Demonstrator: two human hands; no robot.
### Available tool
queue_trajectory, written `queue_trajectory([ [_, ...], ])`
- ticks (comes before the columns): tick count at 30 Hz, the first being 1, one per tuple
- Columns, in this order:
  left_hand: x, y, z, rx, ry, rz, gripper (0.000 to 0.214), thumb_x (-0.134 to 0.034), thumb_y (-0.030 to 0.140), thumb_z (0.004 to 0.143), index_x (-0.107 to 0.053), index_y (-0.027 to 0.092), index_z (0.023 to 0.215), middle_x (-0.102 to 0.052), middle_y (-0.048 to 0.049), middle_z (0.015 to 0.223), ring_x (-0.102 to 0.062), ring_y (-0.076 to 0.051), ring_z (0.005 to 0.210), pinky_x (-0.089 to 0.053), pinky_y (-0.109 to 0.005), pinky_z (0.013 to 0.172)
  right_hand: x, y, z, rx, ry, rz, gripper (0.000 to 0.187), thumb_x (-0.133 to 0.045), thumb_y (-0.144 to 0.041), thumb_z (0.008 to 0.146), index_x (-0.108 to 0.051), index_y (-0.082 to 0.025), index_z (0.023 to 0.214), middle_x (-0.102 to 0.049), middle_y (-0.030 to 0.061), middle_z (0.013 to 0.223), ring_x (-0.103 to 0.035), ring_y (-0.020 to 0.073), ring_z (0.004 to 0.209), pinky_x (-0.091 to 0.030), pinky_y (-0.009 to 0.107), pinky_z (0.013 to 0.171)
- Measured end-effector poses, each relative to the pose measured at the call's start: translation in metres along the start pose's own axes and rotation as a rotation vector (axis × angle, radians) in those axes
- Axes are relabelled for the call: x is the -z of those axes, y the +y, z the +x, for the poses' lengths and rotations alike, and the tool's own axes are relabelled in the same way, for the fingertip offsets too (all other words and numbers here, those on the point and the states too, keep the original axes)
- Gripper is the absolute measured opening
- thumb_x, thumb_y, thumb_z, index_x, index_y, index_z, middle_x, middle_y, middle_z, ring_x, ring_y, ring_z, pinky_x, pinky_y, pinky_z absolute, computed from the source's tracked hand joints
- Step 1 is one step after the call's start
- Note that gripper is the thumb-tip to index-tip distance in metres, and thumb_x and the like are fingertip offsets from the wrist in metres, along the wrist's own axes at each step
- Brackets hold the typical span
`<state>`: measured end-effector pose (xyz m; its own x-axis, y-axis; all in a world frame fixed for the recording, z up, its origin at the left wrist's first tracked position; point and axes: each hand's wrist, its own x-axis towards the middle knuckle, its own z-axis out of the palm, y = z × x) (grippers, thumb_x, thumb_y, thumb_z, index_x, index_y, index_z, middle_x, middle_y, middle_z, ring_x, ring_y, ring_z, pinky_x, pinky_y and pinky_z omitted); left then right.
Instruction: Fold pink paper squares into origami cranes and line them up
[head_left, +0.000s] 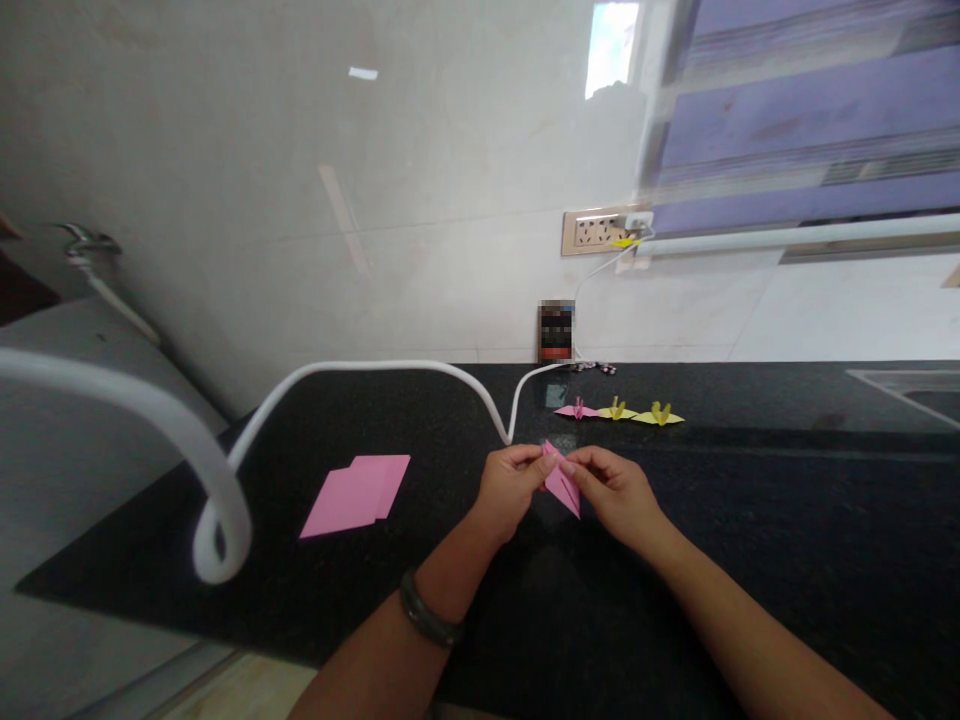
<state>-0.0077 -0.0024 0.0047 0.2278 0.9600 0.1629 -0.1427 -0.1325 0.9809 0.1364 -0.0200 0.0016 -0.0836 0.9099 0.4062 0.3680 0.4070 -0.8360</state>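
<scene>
A folded piece of pink origami paper is held up between both hands over the dark counter, its long point hanging down toward me. My left hand pinches its upper left edge between thumb and fingers. On the other side, my right hand grips the upper right edge, thumb near the left thumb. Just beyond the hands, a pink paper crane and two yellow ones, a middle crane and a right-hand crane, stand in a row. Left of my hands lie overlapping pink paper sheets.
A white flexible tube loops over the black counter from the left. A phone leans on the wall with its cable running to the wall socket. At far right is a sink edge; a tap sits at left.
</scene>
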Motion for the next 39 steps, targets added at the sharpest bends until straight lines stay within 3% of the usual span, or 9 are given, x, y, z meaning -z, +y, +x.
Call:
queue_trajectory([
  [7,0.002,0.000,0.001,-0.029,0.019,0.020,0.026,-0.059,0.036,0.066,-0.064,0.011,0.068,-0.051,-0.0002,0.055,-0.041,-0.006,0.048,-0.033,-0.019,0.046,0.001,0.000,-0.001,0.006,0.011,-0.055,0.018,-0.052,-0.033,0.073,-0.059,-0.018,0.082,-0.060,0.0020,0.071,-0.053,0.0139,0.062,-0.042,0.025,0.055],
  [11,0.003,-0.002,0.004,0.043,0.048,-0.126,0.027,-0.058,0.035,0.067,-0.062,0.010,0.076,-0.054,-0.0018,0.060,-0.047,-0.007,0.051,-0.037,-0.020,0.050,0.001,0.004,0.001,-0.045,0.003,-0.002,0.017,-0.054,-0.032,0.071,-0.058,-0.017,0.077,-0.058,0.0010,0.068,-0.051,0.0128,0.059,-0.041,0.024,0.054],
  [15,0.001,-0.002,0.004,0.126,0.062,-0.163,0.026,-0.060,0.034,0.066,-0.059,0.011,0.076,-0.058,-0.0032,0.063,-0.054,-0.010,0.057,-0.042,-0.022,0.055,0.006,0.011,0.006,-0.120,0.143,0.170,0.021,-0.058,-0.031,0.069,-0.057,-0.017,0.084,-0.058,0.0022,0.075,-0.051,0.0126,0.063,-0.041,0.025,0.058],
  [19,-0.001,-0.002,0.000,0.215,-0.097,-0.055,0.024,-0.063,0.032,0.062,-0.058,0.010,0.070,-0.059,-0.0038,0.062,-0.055,-0.010,0.055,-0.041,-0.021,0.052,0.011,0.013,0.010,-0.173,0.238,0.395,0.032,-0.062,-0.030,0.066,-0.052,-0.018,0.094,-0.055,0.0001,0.071,-0.050,0.0108,0.057,-0.041,0.024,0.053],
  [22,-0.002,-0.004,-0.003,0.279,-0.228,-0.009,0.026,-0.064,0.034,0.061,-0.059,0.010,0.072,-0.060,-0.0042,0.061,-0.055,-0.010,0.052,-0.040,-0.020,0.050,0.012,0.008,0.010,-0.155,0.152,0.433,0.032,-0.063,-0.028,0.064,-0.052,-0.019,0.092,-0.054,-0.0013,0.068,-0.049,0.0095,0.053,-0.040,0.022,0.049],
  [24,-0.003,-0.004,-0.004,0.300,-0.245,-0.010,0.030,-0.062,0.037,0.063,-0.060,0.009,0.074,-0.060,-0.0051,0.062,-0.055,-0.010,0.052,-0.040,-0.021,0.051,0.010,0.004,0.009,-0.138,0.074,0.433,0.032,-0.064,-0.027,0.064,-0.052,-0.019,0.093,-0.055,-0.0012,0.069,-0.049,0.0092,0.054,-0.040,0.021,0.049],
  [28,-0.004,-0.004,-0.003,0.320,-0.143,-0.142,0.035,-0.059,0.042,0.064,-0.061,0.008,0.075,-0.059,-0.0062,0.066,-0.054,-0.010,0.056,-0.042,-0.022,0.055,0.006,0.004,0.007,-0.143,0.068,0.511,0.037,-0.061,-0.030,0.067,-0.047,-0.022,0.101,-0.054,-0.0013,0.074,-0.049,0.0088,0.054,-0.041,0.022,0.048],
  [32,-0.005,-0.002,-0.002,0.291,-0.029,-0.303,0.033,-0.058,0.041,0.066,-0.061,0.010,0.079,-0.058,-0.0049,0.070,-0.053,-0.010,0.062,-0.044,-0.025,0.060,0.003,0.006,0.005,-0.187,0.057,0.411,0.023,-0.060,-0.033,0.067,-0.053,-0.017,0.082,-0.051,-0.0014,0.066,-0.047,0.0087,0.052,-0.040,0.021,0.045],
  [39,-0.006,-0.002,-0.003,0.227,-0.077,-0.238,0.029,-0.056,0.038,0.069,-0.057,0.010,0.067,-0.049,-0.0004,0.056,-0.047,-0.007,0.051,-0.042,-0.022,0.052,0.005,0.004,0.005,-0.206,0.032,0.319,0.017,-0.055,-0.033,0.071,-0.054,-0.016,0.071,-0.050,-0.0024,0.059,-0.045,0.0077,0.048,-0.037,0.020,0.045],
])
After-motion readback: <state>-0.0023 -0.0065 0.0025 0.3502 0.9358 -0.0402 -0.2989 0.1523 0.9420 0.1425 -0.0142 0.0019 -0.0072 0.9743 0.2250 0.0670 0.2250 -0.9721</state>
